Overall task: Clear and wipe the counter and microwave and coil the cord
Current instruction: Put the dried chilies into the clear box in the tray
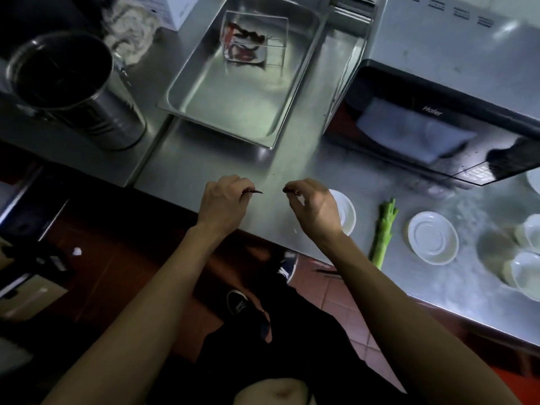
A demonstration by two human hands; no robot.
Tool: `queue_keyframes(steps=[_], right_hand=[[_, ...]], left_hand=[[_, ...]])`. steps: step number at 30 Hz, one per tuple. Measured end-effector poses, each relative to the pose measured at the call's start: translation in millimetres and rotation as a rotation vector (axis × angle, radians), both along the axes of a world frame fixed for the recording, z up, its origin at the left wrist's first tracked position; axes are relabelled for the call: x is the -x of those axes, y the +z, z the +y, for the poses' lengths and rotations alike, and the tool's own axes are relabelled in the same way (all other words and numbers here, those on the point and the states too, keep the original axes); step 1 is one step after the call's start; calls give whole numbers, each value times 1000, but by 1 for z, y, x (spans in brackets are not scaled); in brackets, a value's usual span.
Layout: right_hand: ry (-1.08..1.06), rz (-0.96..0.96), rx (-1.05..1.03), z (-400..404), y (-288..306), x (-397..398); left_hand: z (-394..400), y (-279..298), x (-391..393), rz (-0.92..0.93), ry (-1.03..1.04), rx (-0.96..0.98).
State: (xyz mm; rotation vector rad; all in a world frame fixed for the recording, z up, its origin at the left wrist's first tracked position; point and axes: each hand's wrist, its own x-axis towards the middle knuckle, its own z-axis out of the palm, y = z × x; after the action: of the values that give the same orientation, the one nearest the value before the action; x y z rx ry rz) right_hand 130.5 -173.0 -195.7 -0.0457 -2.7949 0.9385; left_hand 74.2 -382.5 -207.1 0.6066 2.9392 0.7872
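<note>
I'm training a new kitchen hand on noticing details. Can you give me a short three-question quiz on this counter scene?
1. True or false: both hands pinch small dark pieces above the counter.
2. Where is the clear container with dark red bits?
A. inside the steel tray
B. on top of the microwave
C. inside the steel pot
3. What green item lies between the two white saucers?

Key
1. True: the left hand and right hand each pinch one.
2. A
3. The green stalk, between the nearer saucer and the farther saucer.
</note>
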Motion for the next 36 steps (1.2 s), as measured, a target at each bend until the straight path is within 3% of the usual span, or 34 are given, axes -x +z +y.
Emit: queue_keyframes(steps=[22, 36], right_hand=[[40, -3, 138, 24, -6, 168], [-94, 8, 22, 12, -1, 268]], left_hand=[[28, 20, 153, 29, -12, 62], [30, 12, 302, 4, -154, -19]])
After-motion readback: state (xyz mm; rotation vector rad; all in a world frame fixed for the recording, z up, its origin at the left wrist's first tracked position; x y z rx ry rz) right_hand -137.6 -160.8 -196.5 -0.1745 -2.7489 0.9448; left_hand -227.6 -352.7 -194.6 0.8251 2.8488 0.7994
